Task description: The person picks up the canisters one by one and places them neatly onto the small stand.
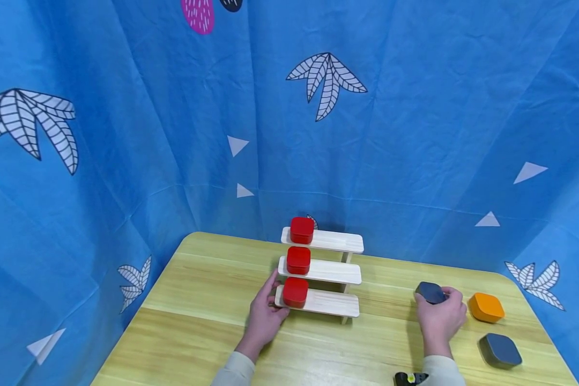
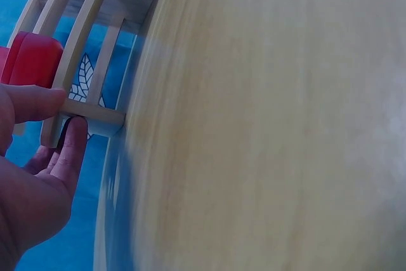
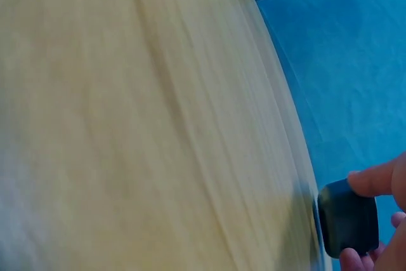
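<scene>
1 slate-blue box (image 1: 429,292) was right of the 3-tier shelf (image 1: 333,303). The right hand (image 1: 442,318) pinched it; the left hand (image 1: 264,318) gripped the shelf.

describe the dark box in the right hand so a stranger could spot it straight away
On the wooden table, look right of the pale three-tier shelf to the person's right hand. Its thumb and fingers grip the dark box, which has rounded corners, left of the orange box. Unlike the other dark box, which no hand touches, this one is held.
</scene>
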